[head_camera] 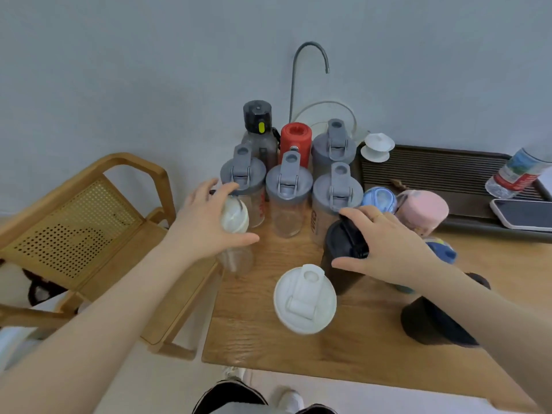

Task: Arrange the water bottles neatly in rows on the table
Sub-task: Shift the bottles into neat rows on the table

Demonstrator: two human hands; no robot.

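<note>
While gripping a white-capped bottle (234, 222), left hand (206, 222) outstretched; right hand (385, 243) clasping black bottle (343, 258).

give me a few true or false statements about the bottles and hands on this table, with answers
1. The left hand grips a clear bottle with a white lid. True.
2. The right hand rests on the red bottle. False: it is on the black-lidded bottle; the red bottle stands at the back, untouched.
3. A phone lies on the dark tray. True.
4. The pink bottle stands at the table's left edge. False: it is right of the grey-lidded bottles.
5. The large white-lidded bottle is nearest the camera. True.
</note>
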